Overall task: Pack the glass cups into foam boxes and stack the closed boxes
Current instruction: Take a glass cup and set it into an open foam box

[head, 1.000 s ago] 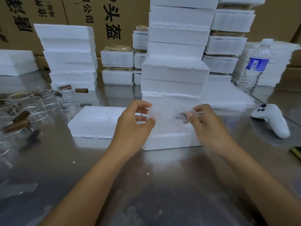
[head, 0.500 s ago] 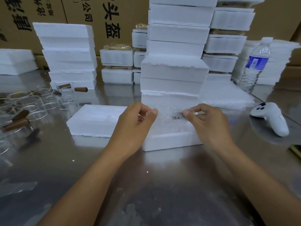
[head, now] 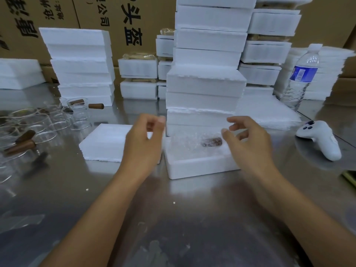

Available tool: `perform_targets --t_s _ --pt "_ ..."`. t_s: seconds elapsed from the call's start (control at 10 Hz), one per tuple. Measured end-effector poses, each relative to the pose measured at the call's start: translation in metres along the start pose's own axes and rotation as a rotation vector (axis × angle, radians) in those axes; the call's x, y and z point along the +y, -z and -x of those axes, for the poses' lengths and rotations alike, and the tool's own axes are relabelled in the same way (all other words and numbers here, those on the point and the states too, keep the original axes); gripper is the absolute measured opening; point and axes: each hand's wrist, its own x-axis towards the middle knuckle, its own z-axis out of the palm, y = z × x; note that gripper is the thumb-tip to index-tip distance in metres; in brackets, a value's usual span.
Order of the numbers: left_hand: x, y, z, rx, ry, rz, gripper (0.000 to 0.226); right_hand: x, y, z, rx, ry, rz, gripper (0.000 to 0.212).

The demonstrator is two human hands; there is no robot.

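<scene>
Glass cup (head: 189, 144) lengthwise left-right, wooden handle (head: 212, 142) rightward

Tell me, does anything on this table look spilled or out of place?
Small foam crumbs lie scattered on the steel table near the open box. A white controller at the right looks unrelated to packing.

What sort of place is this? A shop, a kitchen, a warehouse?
Most likely a packing bench in a warehouse or small factory: stacks of white foam boxes crowd a steel table, printed cardboard cartons line the back, and loose glass cups wait at the left.
</scene>
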Motion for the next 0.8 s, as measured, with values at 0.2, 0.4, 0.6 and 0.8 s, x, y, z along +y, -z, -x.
perform_targets --t_s 0.2,0.4,0.6,0.8 --pt "-0.012 0.011 -0.004 -0.09 0.128 -0.406 0.011 0.013 0.003 -0.01 -0.008 -0.262 0.034 0.026" --pt "-0.008 0.012 0.004 -0.142 0.096 -0.679 0.03 0.017 0.006 -0.012 -0.057 -0.374 0.048 0.035" --pt "0.009 0.013 0.006 0.239 -0.134 -0.351 0.022 0.015 0.008 -0.012 -0.081 -0.398 0.05 0.028" --pt "0.023 0.027 -0.003 0.576 -0.559 0.153 0.011 0.013 0.002 -0.008 -0.097 -0.391 0.032 0.016"
